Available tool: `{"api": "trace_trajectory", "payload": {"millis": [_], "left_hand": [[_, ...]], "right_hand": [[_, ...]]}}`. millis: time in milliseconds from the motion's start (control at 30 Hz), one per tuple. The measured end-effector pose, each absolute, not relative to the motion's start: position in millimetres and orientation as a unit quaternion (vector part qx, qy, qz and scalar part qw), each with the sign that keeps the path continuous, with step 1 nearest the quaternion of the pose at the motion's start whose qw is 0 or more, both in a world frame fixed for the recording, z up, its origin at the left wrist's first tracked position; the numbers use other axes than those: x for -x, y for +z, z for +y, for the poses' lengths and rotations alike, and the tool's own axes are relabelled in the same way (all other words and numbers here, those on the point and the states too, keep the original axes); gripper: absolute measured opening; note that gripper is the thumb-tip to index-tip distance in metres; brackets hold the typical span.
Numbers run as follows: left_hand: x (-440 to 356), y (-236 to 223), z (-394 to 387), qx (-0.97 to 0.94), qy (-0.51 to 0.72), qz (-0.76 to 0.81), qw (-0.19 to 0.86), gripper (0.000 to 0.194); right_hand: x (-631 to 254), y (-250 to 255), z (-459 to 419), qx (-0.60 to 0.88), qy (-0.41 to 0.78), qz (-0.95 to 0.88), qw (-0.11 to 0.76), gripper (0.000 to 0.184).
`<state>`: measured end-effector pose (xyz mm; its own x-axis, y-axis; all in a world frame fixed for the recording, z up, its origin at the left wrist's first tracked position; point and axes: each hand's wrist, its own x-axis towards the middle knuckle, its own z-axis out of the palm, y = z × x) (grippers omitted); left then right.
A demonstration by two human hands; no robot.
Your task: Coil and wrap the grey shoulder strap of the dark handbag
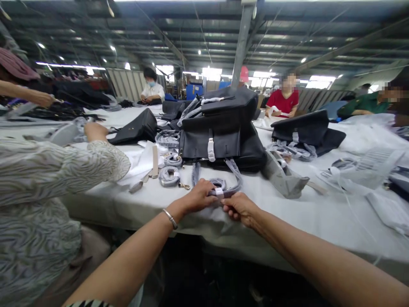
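Note:
My left hand (202,197) is closed around the plastic-wrapped handle (235,175) of a black handbag, at the front edge of the table. A white band (219,192) is wrapped round the middle of this handle. My right hand (240,208) is closed too, pinching at the lower edge of the band; the fingertips partly hide what they grip. Behind my hands, the black handbag (209,143) lies stacked with others, a white-wrapped strap hanging down its front. A coiled, wrapped strap (169,176) with a gold clasp lies left of my hands.
Close on my left, a co-worker in a patterned sleeve (64,164) reaches over the white-covered table (252,187). A grey folded piece (285,175) sits to the right, near another black bag (303,132). Clear plastic (367,170) lies farther right. Other people work across the table.

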<state>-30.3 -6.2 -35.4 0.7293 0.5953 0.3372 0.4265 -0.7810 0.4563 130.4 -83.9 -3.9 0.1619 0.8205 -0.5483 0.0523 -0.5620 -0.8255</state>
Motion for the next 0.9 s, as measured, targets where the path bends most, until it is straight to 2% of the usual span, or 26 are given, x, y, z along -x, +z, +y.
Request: {"api": "trace_trajectory", "payload": {"millis": [200,333,433,567,733,900], "left_hand": [[37,-12,-1,-0.802,0.350,0.292,0.387,0.028],[40,4,1,-0.720,0.364,0.280,0.520,0.041],[44,10,3,-0.696,0.362,0.278,0.555,0.044],[49,9,4,-0.689,0.339,0.271,0.581,0.045],[52,-9,15,-0.692,0.337,0.268,0.579,0.040],[54,-15,22,-0.636,0.344,0.238,0.648,0.042]], "right_hand": [[-130,17,-76,0.586,0.583,-0.367,0.426,0.011],[-134,22,-67,0.514,0.605,-0.406,0.453,0.023],[-138,23,-60,0.499,0.616,-0.426,0.436,0.024],[-139,22,-54,0.519,0.569,-0.470,0.430,0.024],[-138,17,-40,0.509,0.562,-0.480,0.442,0.036],[-139,10,-25,0.468,0.540,-0.530,0.456,0.038]]}}
